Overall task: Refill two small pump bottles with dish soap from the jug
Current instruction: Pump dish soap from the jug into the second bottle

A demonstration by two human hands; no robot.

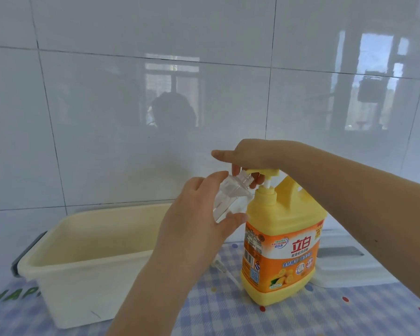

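Nearest the camera, the worktop (228, 316) carries a blue-and-white checked cloth with coloured dots. On it, at left, sits a cream rectangular tub (87, 258), open side up, with a grey edge showing behind its left end. At centre right the yellow dish soap jug (281, 251) stands upright on the cloth, orange label facing the camera, handle to the rear. A thin white tube (224, 269) lies on the cloth just left of the jug's base. To the right of the jug rests a flat white lidded box (344, 270).

The left hand (199, 219) grips a small clear pump bottle (230, 197), capless, tilted with its threaded neck up against the spout of the jug's yellow pump head (264, 172). The right hand (252, 154) lies over the pump head, fingers curled round its front.

Behind stands a glossy white tiled wall (131, 93).
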